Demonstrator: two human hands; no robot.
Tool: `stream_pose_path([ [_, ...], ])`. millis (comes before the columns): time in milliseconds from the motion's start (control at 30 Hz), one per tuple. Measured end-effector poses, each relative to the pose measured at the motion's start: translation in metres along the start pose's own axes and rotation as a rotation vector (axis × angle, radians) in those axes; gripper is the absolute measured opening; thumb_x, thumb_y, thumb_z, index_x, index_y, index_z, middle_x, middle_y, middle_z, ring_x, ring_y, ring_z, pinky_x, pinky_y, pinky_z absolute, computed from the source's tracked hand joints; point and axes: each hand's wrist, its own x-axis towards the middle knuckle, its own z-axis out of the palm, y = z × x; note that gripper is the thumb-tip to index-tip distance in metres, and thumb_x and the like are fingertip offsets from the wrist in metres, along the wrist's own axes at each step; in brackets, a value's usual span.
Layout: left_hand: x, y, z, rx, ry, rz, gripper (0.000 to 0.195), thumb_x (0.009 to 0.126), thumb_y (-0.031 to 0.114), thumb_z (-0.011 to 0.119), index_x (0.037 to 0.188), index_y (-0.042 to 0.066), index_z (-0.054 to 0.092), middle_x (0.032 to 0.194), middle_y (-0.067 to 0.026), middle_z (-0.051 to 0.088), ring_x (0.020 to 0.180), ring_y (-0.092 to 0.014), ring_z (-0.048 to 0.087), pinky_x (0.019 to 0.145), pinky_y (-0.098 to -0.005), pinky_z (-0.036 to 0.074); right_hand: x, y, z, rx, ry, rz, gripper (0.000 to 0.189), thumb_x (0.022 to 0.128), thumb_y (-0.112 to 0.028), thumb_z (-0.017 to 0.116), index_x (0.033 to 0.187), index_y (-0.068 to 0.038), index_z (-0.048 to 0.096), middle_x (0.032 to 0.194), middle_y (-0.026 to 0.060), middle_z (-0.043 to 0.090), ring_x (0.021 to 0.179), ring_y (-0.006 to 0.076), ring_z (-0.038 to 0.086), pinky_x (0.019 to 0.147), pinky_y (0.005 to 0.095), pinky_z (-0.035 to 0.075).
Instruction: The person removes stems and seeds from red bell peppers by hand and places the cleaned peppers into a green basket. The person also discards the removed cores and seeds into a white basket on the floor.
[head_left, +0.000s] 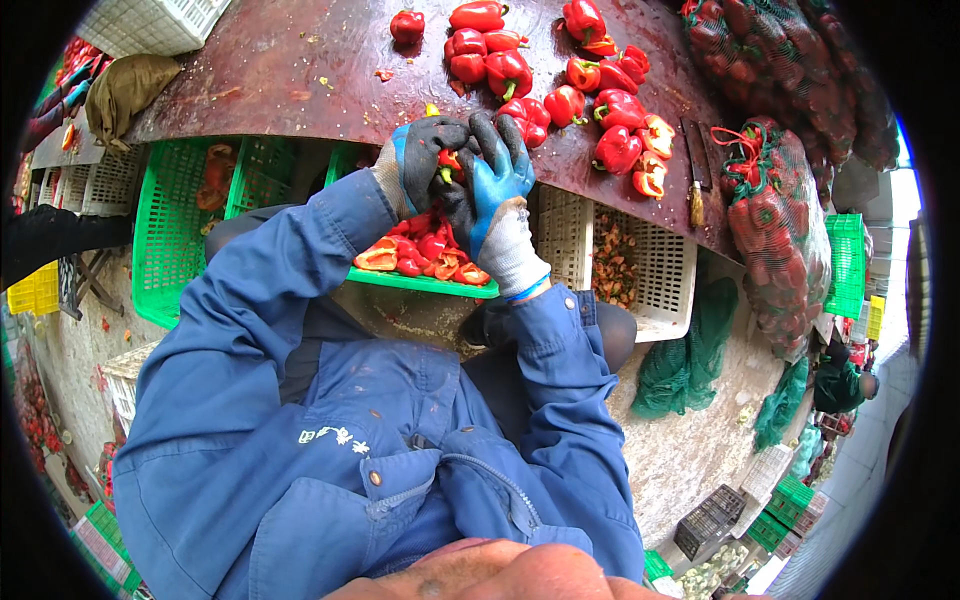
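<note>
My left hand (427, 165), in a blue and black coated glove, is closed around a red bell pepper (448, 161) with its green stem showing; the fingers hide much of it. A small yellow thing (432, 109) sticks up just beyond that hand. My right hand (495, 172), gloved alike, is against the pepper's right side with some fingers raised; whether it grips the pepper is hidden. Below both hands, a green plastic crate (420, 282) holds cut red pepper pieces (431, 247). Whole and cut red bell peppers (510, 73) lie on the dark red tabletop (300, 67) beyond the hands.
Under the table edge stand a green crate (169, 225) at left and a white crate (675, 292) with scraps at right. A knife (696, 161) lies on the table's right side, near mesh sacks of red peppers (780, 240). Another person's gloved hands (75, 90) are at far left.
</note>
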Motion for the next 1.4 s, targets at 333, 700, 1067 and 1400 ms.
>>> stream_pose_path([
  [333,-0.001,0.014,0.006,0.389,0.206,0.618,0.037,0.101,0.017,0.056,0.133,0.000,0.066,0.124,-0.0110,0.072,0.117,-0.023,0.069,0.108,-0.0366,0.054,0.006,-0.012,-0.003,-0.010,0.097,0.014,0.036,0.094,-0.027,0.068,0.117,0.001,0.069,0.154,0.0239,0.054,0.147,0.0503,0.045,0.119,0.0602,0.040],
  [700,0.011,0.034,0.018,0.300,0.296,0.485,0.017,0.094,0.003,0.066,0.111,0.000,0.071,0.119,-0.0184,0.075,0.106,-0.033,0.075,0.092,-0.0404,0.061,0.020,-0.022,0.032,0.203,0.229,0.390,0.040,0.102,-0.016,0.061,0.133,0.009,0.059,0.143,0.0277,0.057,0.131,0.0408,0.058,0.110,0.0510,0.047],
  [1067,0.002,0.054,0.016,-0.209,0.071,0.107,0.033,0.109,0.022,0.054,0.131,0.001,0.068,0.125,-0.0083,0.071,0.116,-0.018,0.067,0.105,-0.0347,0.053,0.005,-0.007,0.001,0.738,0.124,0.491,0.038,0.096,0.007,0.072,0.132,-0.001,0.063,0.128,0.0128,0.071,0.115,0.0201,0.071,0.100,0.0354,0.059],
  [1400,0.004,0.070,0.020,0.210,-0.130,0.412,0.036,0.098,0.014,0.080,0.129,0.000,0.069,0.124,-0.0162,0.074,0.115,-0.025,0.072,0.104,-0.0400,0.055,-0.013,0.005,-0.031,0.943,0.125,0.626,0.028,0.106,-0.014,0.058,0.121,0.004,0.074,0.111,0.0047,0.074,0.101,0.0120,0.066,0.089,0.0290,0.054],
])
